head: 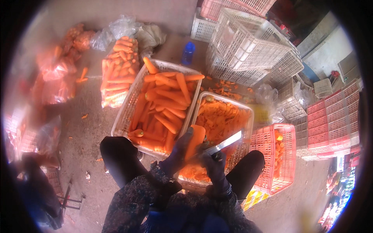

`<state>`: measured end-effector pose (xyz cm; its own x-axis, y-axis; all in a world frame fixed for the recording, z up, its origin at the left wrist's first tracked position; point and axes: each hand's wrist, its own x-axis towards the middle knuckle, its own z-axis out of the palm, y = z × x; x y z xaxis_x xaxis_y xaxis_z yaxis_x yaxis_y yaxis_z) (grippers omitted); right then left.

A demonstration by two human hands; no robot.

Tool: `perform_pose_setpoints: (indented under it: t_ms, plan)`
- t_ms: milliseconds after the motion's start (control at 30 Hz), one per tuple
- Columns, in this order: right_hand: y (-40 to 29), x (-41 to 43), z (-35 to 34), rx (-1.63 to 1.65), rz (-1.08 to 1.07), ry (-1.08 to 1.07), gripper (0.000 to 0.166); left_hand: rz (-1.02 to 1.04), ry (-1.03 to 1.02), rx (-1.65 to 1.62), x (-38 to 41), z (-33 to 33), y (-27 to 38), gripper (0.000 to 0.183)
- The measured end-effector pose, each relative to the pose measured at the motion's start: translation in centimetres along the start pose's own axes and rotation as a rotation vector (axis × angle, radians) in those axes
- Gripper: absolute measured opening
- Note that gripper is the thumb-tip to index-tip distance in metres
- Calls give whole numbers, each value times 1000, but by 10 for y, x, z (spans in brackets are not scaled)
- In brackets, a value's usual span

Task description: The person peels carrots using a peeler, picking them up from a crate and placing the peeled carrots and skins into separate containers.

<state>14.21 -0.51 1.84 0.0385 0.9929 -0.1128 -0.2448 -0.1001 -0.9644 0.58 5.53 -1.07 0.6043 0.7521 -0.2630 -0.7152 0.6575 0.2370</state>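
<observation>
My left hand (178, 150), in a dark glove, grips a carrot (195, 141) that points up and away from me. My right hand (215, 166), gloved too, holds a knife (223, 144) with a broad shiny blade slanting up to the right. Where the knife's handle end meets the carrot is hidden by my fingers. Beneath both hands stands a pale plastic crate (251, 116) full of carrot peelings and scraps (221, 116). To its left, a second pale crate (123, 116) is heaped with whole carrots (166, 104).
A pink crate (287, 163) at the right holds carrot pieces (278, 151). Bagged carrots (121, 72) and a blue bottle (188, 52) stand beyond. Stacked crates (247, 43) rise at the back right, pink ones (332, 116) at far right. A person (38, 192) sits at the left edge.
</observation>
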Motion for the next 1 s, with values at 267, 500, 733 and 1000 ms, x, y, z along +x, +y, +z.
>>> perform_pose_setpoints:
  t_ms: [267, 500, 733, 1000]
  plan:
    - [-6, 60, -39, 46, 22, 17, 26, 200, 58, 896, -3, -18, -8, 52]
    - [23, 96, -68, -90, -118, -9, 27, -3, 117, 201, -5, 17, -11, 57]
    - [48, 116, -68, 183, -32, 29, 23, 255, -118, 942, 1, -15, -10, 61]
    - [92, 99, -175, -964, 142, 138, 28, -31, -131, 15, -25, 14, -10, 69]
